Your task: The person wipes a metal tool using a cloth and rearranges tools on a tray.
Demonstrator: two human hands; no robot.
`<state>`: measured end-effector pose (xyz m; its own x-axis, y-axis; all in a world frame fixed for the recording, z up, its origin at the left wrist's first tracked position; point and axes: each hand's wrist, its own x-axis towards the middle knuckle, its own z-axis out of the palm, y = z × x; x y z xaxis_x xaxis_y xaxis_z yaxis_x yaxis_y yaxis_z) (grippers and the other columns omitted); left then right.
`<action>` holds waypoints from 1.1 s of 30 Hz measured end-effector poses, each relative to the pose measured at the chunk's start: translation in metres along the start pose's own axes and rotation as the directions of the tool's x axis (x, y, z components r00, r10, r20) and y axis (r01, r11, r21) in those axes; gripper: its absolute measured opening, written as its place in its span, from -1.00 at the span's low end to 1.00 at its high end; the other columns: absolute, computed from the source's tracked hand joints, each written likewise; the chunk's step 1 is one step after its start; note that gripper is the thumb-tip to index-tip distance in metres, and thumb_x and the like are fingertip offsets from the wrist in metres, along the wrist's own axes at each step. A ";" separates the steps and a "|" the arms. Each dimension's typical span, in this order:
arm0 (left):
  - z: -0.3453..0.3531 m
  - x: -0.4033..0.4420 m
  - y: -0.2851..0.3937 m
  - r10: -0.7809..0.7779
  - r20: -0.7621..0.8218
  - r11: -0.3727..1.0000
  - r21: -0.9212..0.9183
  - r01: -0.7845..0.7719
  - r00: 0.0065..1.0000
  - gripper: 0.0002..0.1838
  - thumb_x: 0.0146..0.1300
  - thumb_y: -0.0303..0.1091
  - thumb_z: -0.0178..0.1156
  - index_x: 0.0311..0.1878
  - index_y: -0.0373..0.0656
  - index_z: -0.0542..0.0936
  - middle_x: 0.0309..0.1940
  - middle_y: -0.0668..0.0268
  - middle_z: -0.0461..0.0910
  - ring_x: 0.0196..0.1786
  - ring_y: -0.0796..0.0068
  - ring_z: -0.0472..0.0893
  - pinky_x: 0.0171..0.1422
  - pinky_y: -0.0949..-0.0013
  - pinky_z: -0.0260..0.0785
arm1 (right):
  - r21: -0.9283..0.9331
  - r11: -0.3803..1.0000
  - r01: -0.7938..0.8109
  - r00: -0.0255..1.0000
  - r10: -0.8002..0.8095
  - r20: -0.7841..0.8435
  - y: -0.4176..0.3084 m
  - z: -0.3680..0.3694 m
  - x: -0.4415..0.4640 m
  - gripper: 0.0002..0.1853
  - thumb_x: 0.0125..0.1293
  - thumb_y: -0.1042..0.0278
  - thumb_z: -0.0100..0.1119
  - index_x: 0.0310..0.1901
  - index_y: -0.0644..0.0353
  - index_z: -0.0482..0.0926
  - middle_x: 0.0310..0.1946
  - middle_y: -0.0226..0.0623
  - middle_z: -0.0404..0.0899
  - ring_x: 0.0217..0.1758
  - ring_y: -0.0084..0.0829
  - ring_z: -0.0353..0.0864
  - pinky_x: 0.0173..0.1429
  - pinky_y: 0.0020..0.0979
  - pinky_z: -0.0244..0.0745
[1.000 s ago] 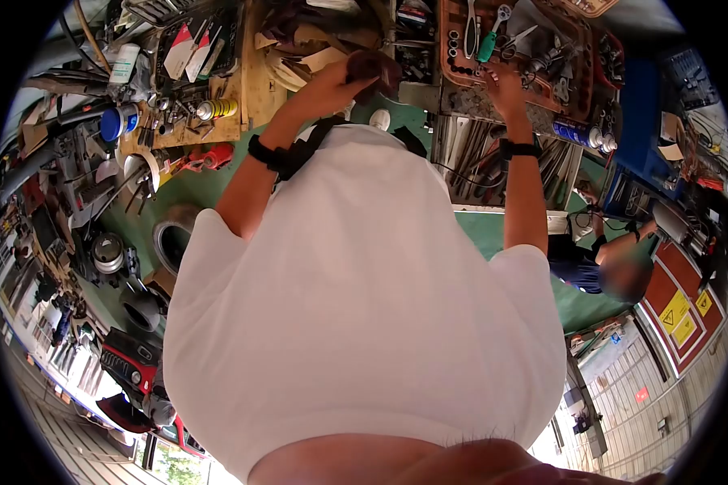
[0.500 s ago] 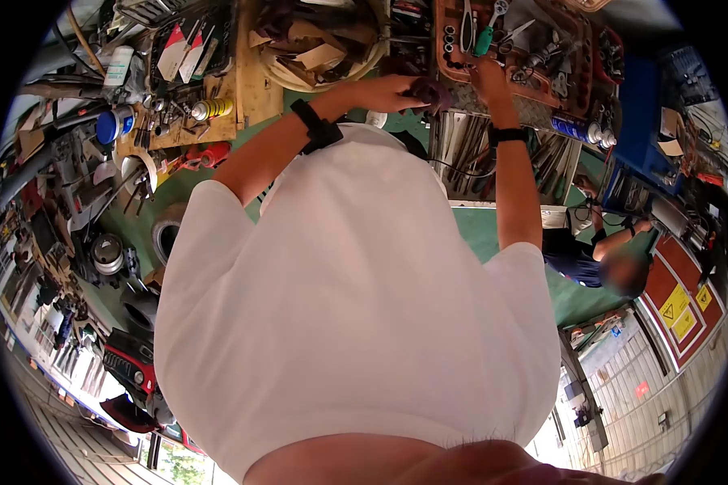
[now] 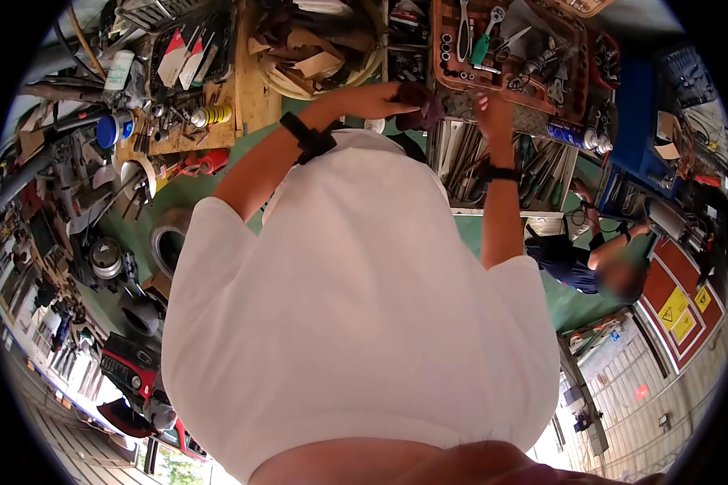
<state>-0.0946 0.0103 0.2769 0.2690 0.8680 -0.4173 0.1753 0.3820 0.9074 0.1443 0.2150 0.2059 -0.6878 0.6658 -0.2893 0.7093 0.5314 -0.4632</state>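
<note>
Just off the orange-brown plastic socket tray (image 3: pixel 450 23), I see my right hand (image 3: pixel 494 118) has drawn back, grip unclear; my left hand (image 3: pixel 380 100) clutches a dark maroon cloth bundle (image 3: pixel 420 111)

"Can you read anything from where you're standing?"
"Not a word. There's a yellow sign (image 3: pixel 674 306) on that red board (image 3: pixel 660 263) over there — a warning triangle on it, but the lettering's too small."
"And the yellow can (image 3: pixel 213 115), or the red-and-white cards (image 3: pixel 172 58)?"
"Printed, both — I can't make out a brand or number on either."
</note>
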 end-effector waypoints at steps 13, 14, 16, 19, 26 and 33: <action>0.013 0.006 0.008 -0.371 -0.326 0.833 -0.530 0.156 0.870 -0.26 0.40 0.26 0.02 0.29 -0.28 0.39 0.14 0.32 0.49 0.12 0.54 0.46 0.26 0.42 0.33 | 0.000 0.997 -0.083 0.990 0.083 -0.117 -0.012 0.078 -0.020 -0.64 0.14 0.32 0.30 -0.04 0.23 0.49 -0.09 -0.01 0.55 -0.04 0.07 0.59 -0.01 -0.04 0.56; 0.012 0.003 0.014 -0.380 -0.263 0.813 -0.553 0.184 0.887 -0.20 0.40 0.24 0.04 0.38 -0.31 0.28 0.25 0.28 0.42 0.22 0.49 0.44 0.35 0.39 0.27 | 0.026 0.998 -0.057 0.987 0.061 -0.152 -0.008 0.081 -0.020 -0.69 0.13 0.31 0.31 -0.11 0.21 0.52 -0.09 0.00 0.55 -0.07 0.08 0.58 -0.01 -0.02 0.54; 0.018 0.005 -0.003 -0.324 -0.293 0.839 -0.528 0.130 0.899 -0.21 0.41 0.23 0.04 0.38 -0.30 0.28 0.27 0.27 0.41 0.24 0.49 0.43 0.36 0.38 0.25 | -0.018 0.999 -0.040 0.985 0.037 -0.170 -0.012 0.074 -0.026 -0.65 0.10 0.31 0.31 -0.07 0.19 0.53 -0.07 -0.06 0.56 -0.02 0.02 0.58 0.01 -0.03 0.54; 0.026 0.005 -0.010 -0.212 -0.317 0.893 -0.447 0.051 0.925 -0.23 0.43 0.21 0.01 0.41 -0.28 0.26 0.30 0.27 0.39 0.30 0.49 0.38 0.42 0.36 0.19 | -0.040 0.990 0.134 0.962 -0.140 -0.233 -0.027 0.057 -0.038 -0.61 0.06 0.31 0.30 -0.04 0.17 0.56 -0.06 -0.12 0.58 0.03 -0.05 0.56 0.05 -0.06 0.54; 0.066 0.016 0.015 -0.315 -0.231 0.654 -0.756 0.034 0.920 -0.16 0.40 0.38 -0.26 0.40 -0.20 0.29 0.27 0.24 0.45 0.24 0.40 0.52 0.34 0.30 0.38 | 0.640 0.696 0.325 0.934 -0.341 -0.104 -0.079 0.070 -0.080 -0.58 0.05 0.24 0.34 -0.05 0.22 0.58 -0.06 -0.02 0.61 -0.01 0.03 0.59 0.01 -0.11 0.52; 0.036 0.021 -0.005 -0.280 -0.363 0.960 -0.108 0.259 0.888 -0.30 0.47 0.29 -0.22 0.11 -0.21 0.52 -0.07 0.24 0.62 0.00 0.51 0.58 0.04 0.40 0.41 | 0.652 0.758 -0.024 0.999 0.000 0.037 -0.048 0.079 -0.129 -0.60 0.09 0.37 0.26 -0.01 0.31 0.57 -0.34 0.06 0.65 -0.30 -0.10 0.67 -0.08 -0.24 0.53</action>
<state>-0.0562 0.0148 0.2618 -0.1543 0.7795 -0.6071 0.1353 0.6254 0.7685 0.1864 0.0624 0.1994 -0.6932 0.6456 -0.3203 0.4536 0.0454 -0.8901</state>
